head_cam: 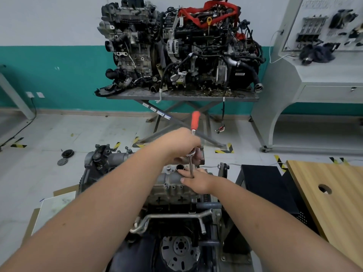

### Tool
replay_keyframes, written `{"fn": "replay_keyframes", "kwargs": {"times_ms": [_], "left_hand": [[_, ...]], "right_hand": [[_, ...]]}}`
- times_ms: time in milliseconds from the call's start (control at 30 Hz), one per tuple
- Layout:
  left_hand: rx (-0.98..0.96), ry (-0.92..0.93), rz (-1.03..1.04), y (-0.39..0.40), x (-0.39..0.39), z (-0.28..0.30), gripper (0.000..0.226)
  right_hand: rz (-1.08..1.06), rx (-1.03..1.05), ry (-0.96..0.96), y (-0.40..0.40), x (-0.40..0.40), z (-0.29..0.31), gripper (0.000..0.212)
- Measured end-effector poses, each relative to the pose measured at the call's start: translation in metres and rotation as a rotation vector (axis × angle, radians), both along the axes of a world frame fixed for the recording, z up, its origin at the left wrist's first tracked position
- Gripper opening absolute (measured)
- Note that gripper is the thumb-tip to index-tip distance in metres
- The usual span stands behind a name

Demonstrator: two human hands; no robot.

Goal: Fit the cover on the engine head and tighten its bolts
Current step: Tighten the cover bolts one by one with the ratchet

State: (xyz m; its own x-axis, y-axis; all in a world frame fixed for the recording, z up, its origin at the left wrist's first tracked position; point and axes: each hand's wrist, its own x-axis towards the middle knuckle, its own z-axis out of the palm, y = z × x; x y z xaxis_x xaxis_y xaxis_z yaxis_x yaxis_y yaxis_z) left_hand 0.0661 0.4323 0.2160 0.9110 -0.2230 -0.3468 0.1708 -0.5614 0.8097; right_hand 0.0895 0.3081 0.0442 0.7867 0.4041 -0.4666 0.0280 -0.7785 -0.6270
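The ratchet (193,150) is gripped near its head by the left hand (182,143), its red handle pointing far and up. Its extension is steadied by the right hand (196,180), fingers pinched round the shaft where it meets the cover (172,178). The cover is seated on the engine head (170,195), near and centre. It is grey cast metal with bolt bosses and an open round port; it is judged stiff, fairly heavy and possibly oily, best held by its edges. Far off, two engines (176,46) are carried on a surface (182,97).
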Motion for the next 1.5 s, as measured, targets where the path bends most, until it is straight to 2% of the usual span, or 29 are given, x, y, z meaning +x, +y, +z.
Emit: {"fn": "replay_keyframes", "kwargs": {"times_ms": [133,200,233,300,333,367,433,467,567,600,667,700,767,867,1133,1233,1400,1467,1500], "left_hand": [[0.708,-0.494,-0.372,-0.018,-0.002,0.005,0.015],[0.889,-0.806,-0.468,-0.028,-0.011,-0.012,0.022],[0.886,-0.985,-0.461,-0.029,-0.015,-0.024,0.030],[0.731,-1.347,-0.319,-0.020,-0.019,-0.045,0.041],[0.621,-1.473,-0.176,-0.014,-0.017,-0.055,0.043],[0.546,-1.489,-0.029,-0.009,-0.015,-0.064,0.045],[0.447,-1.264,0.155,-0.006,-0.016,-0.075,0.060],[0.294,-1.084,0.167,-0.007,-0.017,-0.079,0.067],[-0.511,-0.613,0.356,-0.024,-0.025,-0.078,0.039],[-0.704,-0.435,0.464,-0.028,-0.023,-0.073,0.041],[-0.986,-0.090,0.576,-0.027,-0.018,-0.065,0.054],[-1.006,0.001,0.563,-0.023,-0.015,-0.061,0.053],[-0.884,0.070,0.476,-0.012,-0.010,-0.053,0.036],[-0.736,0.104,0.378,-0.004,-0.008,-0.040,0.020],[-0.435,0.078,0.135,-0.002,-0.006,-0.019,0.016],[-0.145,0.027,0.023,-0.003,-0.001,-0.008,0.023],[0.665,-0.498,-0.327,-0.015,0.000,0.002,0.019],[0.855,-0.842,-0.405,-0.018,-0.010,-0.015,0.019],[0.846,-1.060,-0.415,-0.017,-0.015,-0.027,0.024]], "right_hand": [[0.004,0.002,0.004,0.002,-0.003,0.006,0.053],[0.040,-0.019,-0.041,0.003,-0.006,0.013,0.045],[0.071,-0.051,-0.091,0.003,-0.006,0.012,0.041],[0.117,-0.091,-0.208,0.005,-0.007,0.010,0.038],[0.110,-0.058,-0.233,0.007,-0.008,0.010,0.036],[0.084,0.001,-0.226,0.007,-0.007,0.009,0.032],[-0.014,0.143,-0.132,0.010,-0.005,0.007,0.023],[-0.040,0.207,-0.085,0.010,-0.005,0.006,0.025],[-0.014,0.107,-0.062,0.009,-0.005,0.004,0.032],[-0.003,0.070,-0.080,0.008,-0.004,0.002,0.033],[-0.050,0.058,-0.074,0.008,-0.003,0.001,0.033],[-0.065,0.071,-0.071,0.008,-0.003,0.003,0.028],[-0.031,0.064,-0.069,0.008,-0.001,0.004,0.026],[-0.011,0.010,-0.059,0.005,0.000,-0.001,0.050],[-0.008,-0.050,-0.032,0.004,-0.001,0.000,0.056],[-0.023,-0.034,-0.009,-0.001,0.000,0.000,0.057],[-0.051,-0.041,0.027,0.006,-0.005,0.005,0.056],[0.002,-0.026,0.023,0.003,-0.008,0.017,0.050],[-0.023,-0.026,-0.033,0.007,-0.011,0.020,0.044]]}}
